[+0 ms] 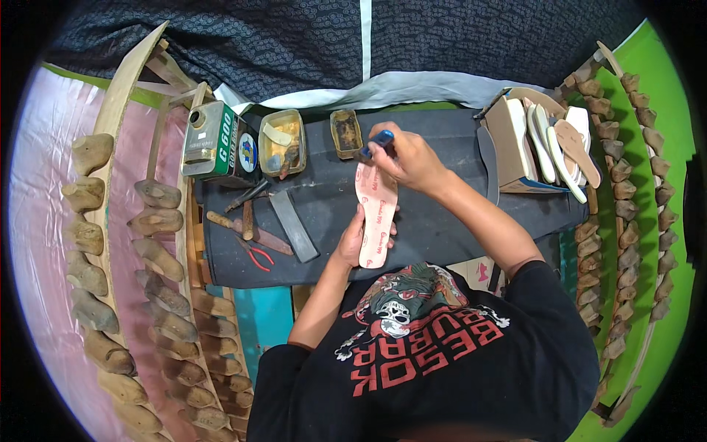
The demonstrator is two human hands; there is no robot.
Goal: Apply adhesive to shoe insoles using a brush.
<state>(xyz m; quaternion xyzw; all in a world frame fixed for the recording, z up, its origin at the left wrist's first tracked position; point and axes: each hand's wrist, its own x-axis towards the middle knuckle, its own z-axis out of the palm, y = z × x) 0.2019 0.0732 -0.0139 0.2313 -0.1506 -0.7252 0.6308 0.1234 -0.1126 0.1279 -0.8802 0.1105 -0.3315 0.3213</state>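
Note:
A pale pink shoe insole (374, 221) with red print stands over the dark tabletop, its length running away from me. My left hand (353, 236) is closed around its nearer part, thumb on the printed face and fingertips showing at the right edge. In my right hand (412, 158) is a blue-handled tool (382, 138), gripped between thumb and fingers. The tool's dark end is at the far end of the insole; I cannot make out whether it is a brush or a blade. My right fingers partly cover that far end.
On the dark tabletop (434, 228) lie a grey bar (294, 227), red-handled pliers (254, 255) and wooden-handled tools. Behind them stand a green can (213, 140), a yellowish tub (282, 121) and a small stained container (346, 147). A cardboard box (508, 158) holds insoles. Wooden shoe lasts (158, 258) line racks both sides.

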